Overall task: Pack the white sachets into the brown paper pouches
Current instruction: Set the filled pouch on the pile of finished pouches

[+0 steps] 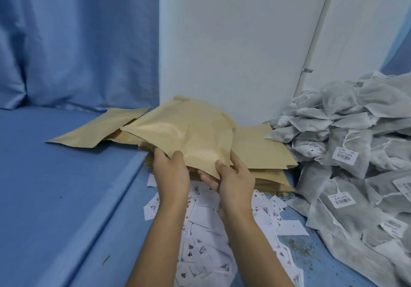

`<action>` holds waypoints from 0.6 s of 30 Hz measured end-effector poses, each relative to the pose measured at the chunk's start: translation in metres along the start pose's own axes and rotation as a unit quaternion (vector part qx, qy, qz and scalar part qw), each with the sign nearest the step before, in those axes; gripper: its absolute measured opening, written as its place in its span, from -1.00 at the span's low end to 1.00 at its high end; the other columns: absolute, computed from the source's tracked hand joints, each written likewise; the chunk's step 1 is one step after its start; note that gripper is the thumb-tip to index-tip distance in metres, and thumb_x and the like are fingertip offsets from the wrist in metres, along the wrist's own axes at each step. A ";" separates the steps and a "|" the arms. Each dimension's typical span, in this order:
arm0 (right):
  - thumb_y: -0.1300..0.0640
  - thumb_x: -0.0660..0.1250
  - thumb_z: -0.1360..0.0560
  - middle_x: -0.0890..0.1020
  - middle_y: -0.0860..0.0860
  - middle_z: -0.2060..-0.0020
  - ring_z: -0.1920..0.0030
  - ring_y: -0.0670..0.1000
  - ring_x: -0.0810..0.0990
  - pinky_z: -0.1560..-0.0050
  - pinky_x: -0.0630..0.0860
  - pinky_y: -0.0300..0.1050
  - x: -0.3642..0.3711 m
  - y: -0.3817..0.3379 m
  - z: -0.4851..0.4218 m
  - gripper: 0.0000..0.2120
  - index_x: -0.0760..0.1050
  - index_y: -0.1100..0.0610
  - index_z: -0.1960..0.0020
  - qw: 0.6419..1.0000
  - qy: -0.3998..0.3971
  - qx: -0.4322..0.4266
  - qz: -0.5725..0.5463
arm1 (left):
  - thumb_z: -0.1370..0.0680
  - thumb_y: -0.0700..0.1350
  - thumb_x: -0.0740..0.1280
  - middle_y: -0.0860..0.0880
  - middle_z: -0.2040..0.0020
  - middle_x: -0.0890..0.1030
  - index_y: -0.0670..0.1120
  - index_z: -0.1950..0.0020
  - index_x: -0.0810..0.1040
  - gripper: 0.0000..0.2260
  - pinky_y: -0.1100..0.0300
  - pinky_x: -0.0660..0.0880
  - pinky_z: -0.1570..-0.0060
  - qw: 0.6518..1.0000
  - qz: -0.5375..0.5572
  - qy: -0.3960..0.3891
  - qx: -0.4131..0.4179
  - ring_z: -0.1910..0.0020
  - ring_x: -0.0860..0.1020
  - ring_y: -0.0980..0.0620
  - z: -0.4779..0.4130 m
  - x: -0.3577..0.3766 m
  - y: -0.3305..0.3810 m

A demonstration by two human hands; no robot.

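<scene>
Both of my hands are on one brown paper pouch (189, 131) — left hand (171, 173) and right hand (236, 182) side by side at its near edge, thumbs on top and fingers (208, 180) curled underneath, pinching the paper. The pouch hangs above the stack of pouches (269, 176), which lies just beyond and right of my hands on the blue-covered worktop (66, 175). It tilts up and away from me, its long axis running from my grip toward the far wall. I cannot tell whether the edge I hold is parted. The next move turns on the heap of white sachets (355, 144): it lies well to the right of the pouch, spilling down the right side of the worktop — so my right hand is much the nearer one. I judge that hand should let go and reach across while the left holds the pouch with its near edge turned toward the heap. Printed paper slips (206, 224) litter the worktop under my wrists.
</scene>
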State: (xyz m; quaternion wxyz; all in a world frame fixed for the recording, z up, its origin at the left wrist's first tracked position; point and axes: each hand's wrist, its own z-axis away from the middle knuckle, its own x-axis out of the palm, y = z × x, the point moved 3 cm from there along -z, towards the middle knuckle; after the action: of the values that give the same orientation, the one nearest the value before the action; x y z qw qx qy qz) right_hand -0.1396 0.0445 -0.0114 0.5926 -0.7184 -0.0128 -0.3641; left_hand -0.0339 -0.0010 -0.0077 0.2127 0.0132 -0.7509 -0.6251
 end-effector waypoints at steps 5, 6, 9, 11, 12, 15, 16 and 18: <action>0.43 0.17 -0.56 0.57 -0.05 0.12 0.01 0.29 0.63 0.40 0.58 -0.25 0.055 0.006 -0.008 -0.55 0.41 0.08 -0.36 0.998 -0.052 0.030 -0.005 | -0.50 -0.39 0.12 -0.07 -0.01 0.54 -0.16 -0.14 0.40 -0.73 0.11 0.61 0.20 0.993 0.106 0.042 0.021 0.05 0.58 -0.05 -0.030 -0.024 0.025; 0.43 0.17 -0.56 0.56 -0.05 0.09 -0.02 0.29 0.62 0.40 0.57 -0.25 0.066 0.010 -0.012 -0.55 0.39 0.12 -0.39 0.997 -0.062 0.035 0.004 | -0.51 -0.40 0.10 -0.06 0.01 0.53 -0.15 -0.13 0.39 -0.73 0.21 0.58 0.33 0.991 0.125 0.047 0.015 0.10 0.57 -0.01 -0.039 -0.029 0.029; 0.40 0.16 -0.57 0.55 0.03 -0.10 0.14 0.14 0.64 0.40 0.57 -0.25 0.107 0.022 -0.027 -0.52 0.33 0.12 -0.45 0.995 -0.078 0.054 0.042 | -0.53 -0.39 0.09 -0.09 -0.05 0.54 -0.14 -0.17 0.38 -0.72 0.24 0.57 0.36 0.988 0.143 0.060 0.000 0.07 0.58 -0.06 -0.072 -0.042 0.039; 0.39 0.15 -0.58 0.49 0.11 -0.26 0.05 0.18 0.63 0.37 0.61 -0.20 0.135 0.031 -0.042 -0.54 0.34 0.12 -0.45 0.993 -0.077 0.072 0.051 | -0.55 -0.36 0.10 -0.12 -0.14 0.55 -0.16 -0.23 0.37 -0.71 0.19 0.59 0.24 0.988 0.133 0.072 -0.022 -0.06 0.58 -0.11 -0.099 -0.048 0.048; 0.35 0.16 -0.59 0.47 0.14 -0.28 -0.04 0.24 0.61 0.31 0.64 -0.15 0.149 0.034 -0.048 -0.58 0.35 0.16 -0.43 0.991 -0.082 0.084 0.056 | -0.57 -0.33 0.12 -0.12 -0.19 0.54 -0.15 -0.28 0.36 -0.70 0.18 0.59 0.19 0.986 0.144 0.064 -0.046 -0.11 0.57 -0.11 -0.115 -0.049 0.052; 0.10 0.27 -0.59 0.53 0.17 -0.13 -0.06 0.29 0.61 0.20 0.65 -0.07 0.178 0.036 -0.060 -0.71 0.40 0.26 -0.22 0.974 -0.130 0.118 0.146 | -0.63 -0.09 0.21 -0.09 -0.27 0.54 -0.11 -0.37 0.38 -0.69 0.08 0.53 -0.11 0.967 0.214 0.007 -0.139 -0.19 0.55 -0.04 -0.154 -0.053 0.059; 0.06 0.28 -0.58 0.54 0.18 -0.07 0.01 0.26 0.63 0.18 0.65 -0.05 0.180 0.035 -0.066 -0.71 0.42 0.26 -0.17 0.964 -0.146 0.114 0.191 | -0.62 -0.02 0.23 -0.07 -0.27 0.54 -0.11 -0.36 0.40 -0.66 0.10 0.49 -0.19 0.969 0.199 0.001 -0.148 -0.19 0.55 -0.01 -0.161 -0.055 0.058; 0.11 0.26 -0.59 0.54 0.16 0.08 0.21 0.14 0.62 0.10 0.64 0.00 0.174 0.033 -0.073 -0.80 0.43 0.27 -0.05 0.960 -0.150 0.083 0.223 | -0.60 0.03 0.24 0.01 -0.18 0.57 -0.10 -0.33 0.42 -0.65 0.23 0.50 -0.07 0.979 0.130 0.011 -0.157 -0.05 0.57 0.07 -0.162 -0.060 0.047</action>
State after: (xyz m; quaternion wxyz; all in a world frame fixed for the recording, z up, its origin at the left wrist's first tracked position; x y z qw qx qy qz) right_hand -0.0340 -0.0996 0.0563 0.7078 -0.6974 0.0289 -0.1084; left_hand 0.0870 -0.1243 0.0392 0.3001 -0.1111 -0.6366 -0.7017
